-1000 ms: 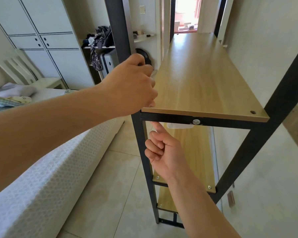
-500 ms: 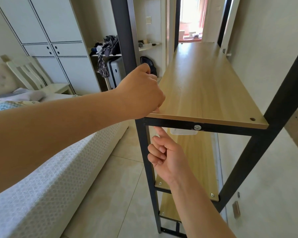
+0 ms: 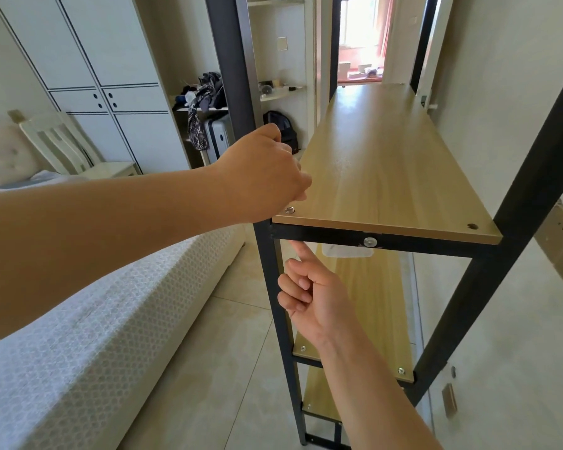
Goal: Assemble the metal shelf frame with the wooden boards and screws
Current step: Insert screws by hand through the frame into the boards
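The black metal shelf frame (image 3: 420, 247) stands upright against the wall. Its top wooden board (image 3: 387, 164) lies on the front crossbar. A silver screw (image 3: 289, 209) sits in the board's near-left corner; the near-right hole (image 3: 472, 226) holds no screw. My left hand (image 3: 260, 177) hovers just left of and above that screw, fingers curled, nothing visible in them. My right hand (image 3: 319, 300) is below the board, its index finger straight up against the underside of the crossbar beneath the screw, the other fingers curled. A bolt (image 3: 370, 241) shows mid-crossbar. Lower boards (image 3: 371, 303) have screws in their corners.
A bed with a white patterned cover (image 3: 78, 319) runs close along the left, leaving a narrow strip of tiled floor (image 3: 234, 368). The wall (image 3: 517, 319) is right behind the shelf. A white chair (image 3: 62, 144), wardrobe and suitcase (image 3: 216, 138) stand further back.
My left hand has come off the near-left corner and shifted left, uncovering the screw head. My right index finger stays under the crossbar. The camera has tilted slightly down.
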